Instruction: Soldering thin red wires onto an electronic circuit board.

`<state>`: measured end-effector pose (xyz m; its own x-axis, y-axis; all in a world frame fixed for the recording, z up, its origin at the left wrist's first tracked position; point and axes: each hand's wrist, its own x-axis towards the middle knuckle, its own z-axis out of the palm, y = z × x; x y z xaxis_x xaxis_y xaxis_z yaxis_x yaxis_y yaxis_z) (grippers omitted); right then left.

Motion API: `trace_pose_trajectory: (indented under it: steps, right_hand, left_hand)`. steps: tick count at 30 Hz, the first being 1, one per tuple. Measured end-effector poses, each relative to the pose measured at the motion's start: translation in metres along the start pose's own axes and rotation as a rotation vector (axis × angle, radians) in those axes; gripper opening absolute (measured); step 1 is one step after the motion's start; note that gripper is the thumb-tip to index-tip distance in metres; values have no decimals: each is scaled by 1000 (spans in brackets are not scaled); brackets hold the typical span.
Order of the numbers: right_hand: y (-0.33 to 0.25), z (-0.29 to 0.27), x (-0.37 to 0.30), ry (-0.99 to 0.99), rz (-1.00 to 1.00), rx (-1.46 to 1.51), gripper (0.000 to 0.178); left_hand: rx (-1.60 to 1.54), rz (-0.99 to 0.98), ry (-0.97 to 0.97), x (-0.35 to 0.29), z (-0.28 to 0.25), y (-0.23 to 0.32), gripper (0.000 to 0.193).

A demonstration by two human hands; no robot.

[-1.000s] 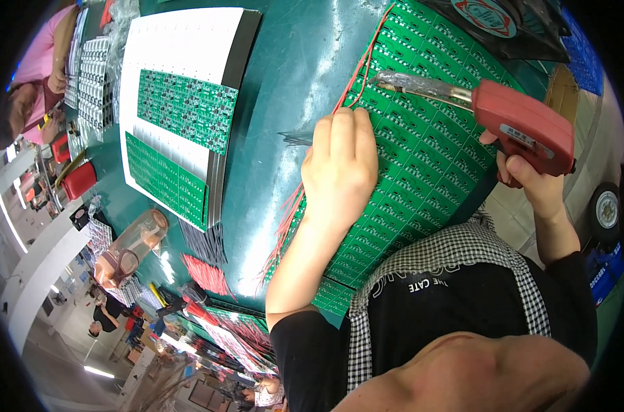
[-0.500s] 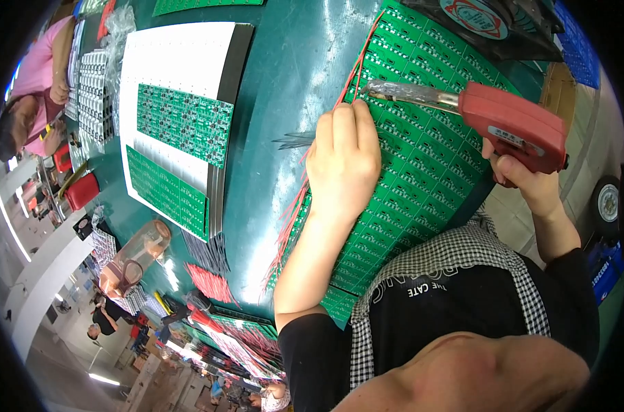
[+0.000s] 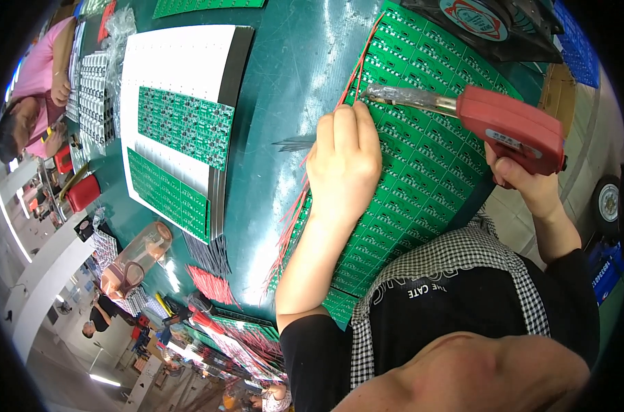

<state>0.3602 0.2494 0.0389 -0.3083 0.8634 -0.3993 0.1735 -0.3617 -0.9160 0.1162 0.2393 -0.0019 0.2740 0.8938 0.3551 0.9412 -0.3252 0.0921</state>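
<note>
A large green panel of small circuit boards [image 3: 422,172] lies in front of me, with red wires [image 3: 353,81] along its left edge. My left hand [image 3: 345,165] rests over that edge, fingers bent together and pinching a red wire near the fingertips. Dark wires [image 3: 295,143] poke out from under its left side. In my right hand [image 3: 528,184] is a red soldering gun [image 3: 511,127], gripped by its handle. Its wrapped metal barrel points left, and the tip is close to my left fingertips, at the wire on the panel. Exact contact is too small to tell.
Left of the panel stands a stack of white sheets [image 3: 178,58] with two green boards [image 3: 185,127] on it. Beyond are bundles of black wires [image 3: 209,253] and red wires [image 3: 212,283], and a clear plastic jug [image 3: 139,257]. A black fan [image 3: 483,24] sits at the top right.
The soldering gun has shifted very slightly toward me, its tip still by my left fingertips. My left hand has stayed nearly in place.
</note>
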Motion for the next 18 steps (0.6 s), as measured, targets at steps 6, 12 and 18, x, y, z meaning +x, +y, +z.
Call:
trace_pose_trajectory:
  steps: [6,12,18]
  right_hand:
    - [5,-3,-1,-11,-59,-66,49]
    - [5,-3,-2,-95,-126,171,46]
    - [1,-9,1,-72,-132,156,43]
  left_hand:
    - [21,-2,-13,0,0,1,27]
    - [23,-10,-26,0,0,2,27]
    - [8,-27,-36,-1,-3,2,27]
